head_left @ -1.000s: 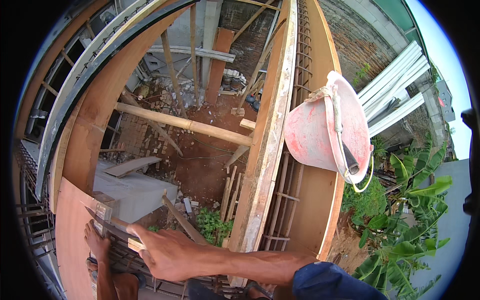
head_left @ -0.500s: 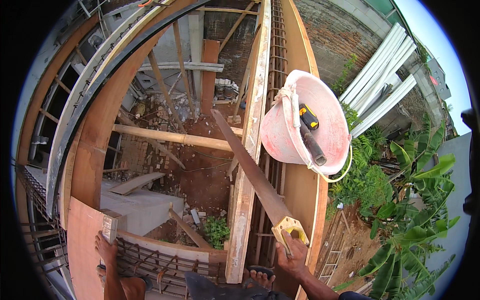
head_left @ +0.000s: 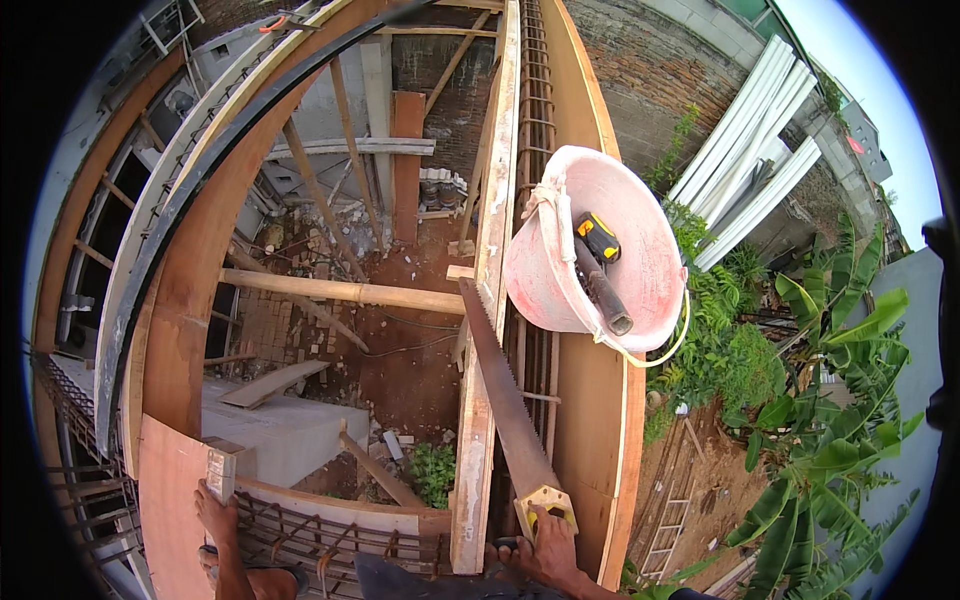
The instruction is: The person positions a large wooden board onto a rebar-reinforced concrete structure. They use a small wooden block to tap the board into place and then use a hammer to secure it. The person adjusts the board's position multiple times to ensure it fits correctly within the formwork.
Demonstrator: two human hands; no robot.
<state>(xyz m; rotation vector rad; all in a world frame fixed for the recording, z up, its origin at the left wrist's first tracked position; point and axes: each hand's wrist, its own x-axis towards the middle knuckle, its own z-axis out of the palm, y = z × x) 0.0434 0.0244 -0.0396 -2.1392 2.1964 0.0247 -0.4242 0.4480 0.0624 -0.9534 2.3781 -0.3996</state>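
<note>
Right hand [head_left: 545,550]: fingers closed around the pale wooden grip of a long steel-bladed handsaw [head_left: 505,400], its blade lying up along the wooden formwork plank [head_left: 480,400]. Left hand [head_left: 215,510]: resting on the rebar cage [head_left: 320,540] beside a plywood form panel [head_left: 170,480]; grip unclear. Pink plastic bucket [head_left: 600,250]: hangs beside the plank, holding a yellow-black-handled tool [head_left: 598,265].
</note>
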